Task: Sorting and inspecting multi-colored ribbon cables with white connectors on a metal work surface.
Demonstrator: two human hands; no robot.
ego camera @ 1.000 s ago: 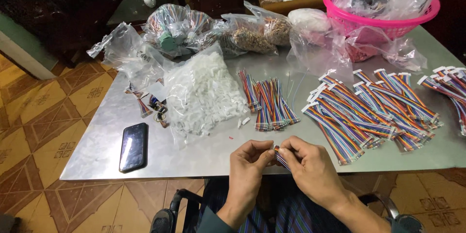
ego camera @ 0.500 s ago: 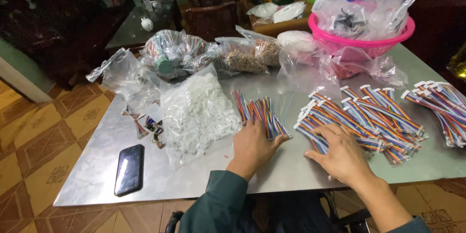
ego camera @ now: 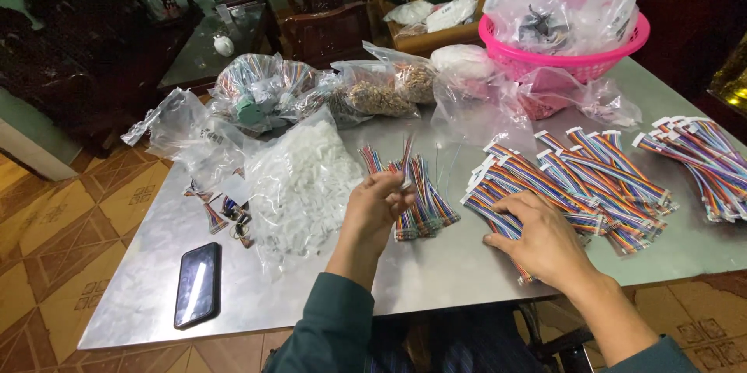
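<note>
Grey tabletop (ego camera: pixel 436 264) crowded with bags: left hand (ego camera: pixel 373 206) pinches one loose wire (ego camera: pixel 405 157) above the small bundle (ego camera: pixel 416 194); right hand (ego camera: pixel 545 237) lies open, flat on finished cables (ego camera: pixel 576 178). Best lift it straight, avoiding snagging neighbours.

Desk (ego camera: pixel 436 264): brushed metal, dull sheen, smooth. Ribbon cables (ego camera: pixel 420 194) just under the left hand's grip (ego camera: pixel 381 202): glossy multicoloured plastic insulation. Left of the grip, clear crinkled plastic bag (ego camera: pixel 299 182) of matt white plastic parts; glossy black glass phone (ego camera: pixel 197 284). Beyond the grip, pink plastic basket (ego camera: pixel 599 62).
</note>
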